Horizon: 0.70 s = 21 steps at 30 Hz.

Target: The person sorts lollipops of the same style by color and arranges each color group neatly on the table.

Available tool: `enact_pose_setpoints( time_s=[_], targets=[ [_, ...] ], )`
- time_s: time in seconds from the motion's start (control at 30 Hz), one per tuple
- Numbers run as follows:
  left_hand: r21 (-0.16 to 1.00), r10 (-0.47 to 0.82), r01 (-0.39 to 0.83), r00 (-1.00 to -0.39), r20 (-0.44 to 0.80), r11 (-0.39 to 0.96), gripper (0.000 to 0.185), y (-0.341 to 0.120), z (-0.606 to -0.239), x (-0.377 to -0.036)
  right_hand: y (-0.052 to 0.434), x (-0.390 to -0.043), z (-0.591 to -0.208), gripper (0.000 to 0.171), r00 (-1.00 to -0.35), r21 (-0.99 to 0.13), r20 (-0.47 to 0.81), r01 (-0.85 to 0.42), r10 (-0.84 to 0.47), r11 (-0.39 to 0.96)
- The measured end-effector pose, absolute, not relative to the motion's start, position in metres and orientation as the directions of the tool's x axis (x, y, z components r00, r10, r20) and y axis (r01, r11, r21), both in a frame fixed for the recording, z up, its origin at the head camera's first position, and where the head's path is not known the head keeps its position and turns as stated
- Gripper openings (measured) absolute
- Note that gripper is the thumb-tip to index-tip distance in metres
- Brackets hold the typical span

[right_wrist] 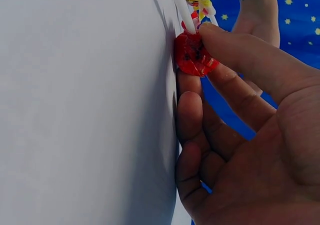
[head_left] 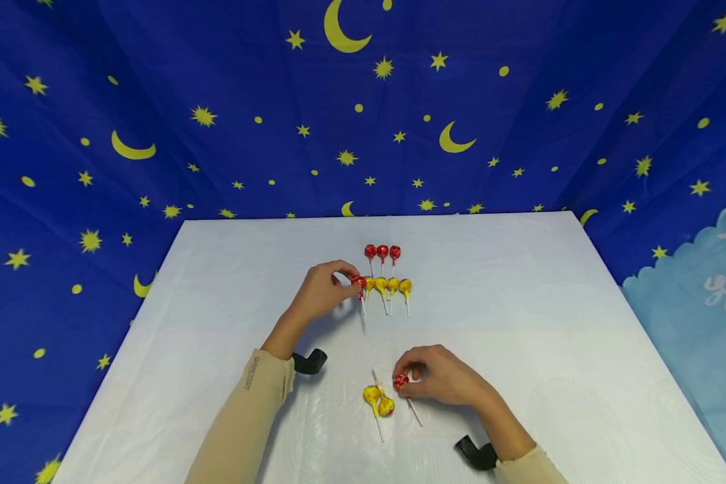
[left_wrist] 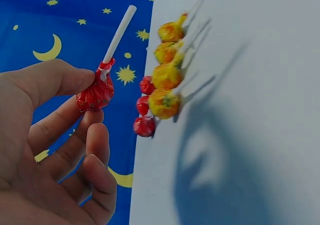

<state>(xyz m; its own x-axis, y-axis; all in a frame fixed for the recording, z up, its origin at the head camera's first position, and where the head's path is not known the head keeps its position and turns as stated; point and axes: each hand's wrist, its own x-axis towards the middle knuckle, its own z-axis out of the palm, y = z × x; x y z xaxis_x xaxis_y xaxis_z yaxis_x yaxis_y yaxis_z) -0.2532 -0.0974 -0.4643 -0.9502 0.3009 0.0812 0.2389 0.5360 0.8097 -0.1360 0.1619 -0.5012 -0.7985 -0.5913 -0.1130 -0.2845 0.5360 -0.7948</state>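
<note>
My left hand (head_left: 327, 290) pinches a red-wrapped lollipop (left_wrist: 96, 91) by its candy head between thumb and fingers, its white stick free. In the head view it overlaps the left end of a row of several yellow lollipops (head_left: 380, 286). Behind that row lie three red lollipops (head_left: 382, 251) side by side. Nearer the front, my right hand (head_left: 441, 376) holds another red lollipop (right_wrist: 195, 55) by its head, thumb on one side and fingers on the other, close to the table surface. Just left of it lie two yellow lollipops (head_left: 372, 395), pointing opposite ways.
Everything lies on a white-covered table (head_left: 248, 269). A dark blue cloth (head_left: 278, 161) with yellow moons and stars hangs behind and at the sides. Black wrist mounts (head_left: 310, 361) stick out beside both wrists. A light blue printed panel (head_left: 690, 302) is at the right.
</note>
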Motion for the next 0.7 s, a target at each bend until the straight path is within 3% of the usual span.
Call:
enact_pose_setpoints(
  time_s=[0.7],
  targets=[
    [0.766, 0.200, 0.154, -0.979, 0.034, 0.624, 0.016, -0.089, -0.468, -0.305, 0.162, -0.135, -0.502, 0.018, -0.803, -0.805, -0.099, -0.282, -0.588, 0.522]
  ],
)
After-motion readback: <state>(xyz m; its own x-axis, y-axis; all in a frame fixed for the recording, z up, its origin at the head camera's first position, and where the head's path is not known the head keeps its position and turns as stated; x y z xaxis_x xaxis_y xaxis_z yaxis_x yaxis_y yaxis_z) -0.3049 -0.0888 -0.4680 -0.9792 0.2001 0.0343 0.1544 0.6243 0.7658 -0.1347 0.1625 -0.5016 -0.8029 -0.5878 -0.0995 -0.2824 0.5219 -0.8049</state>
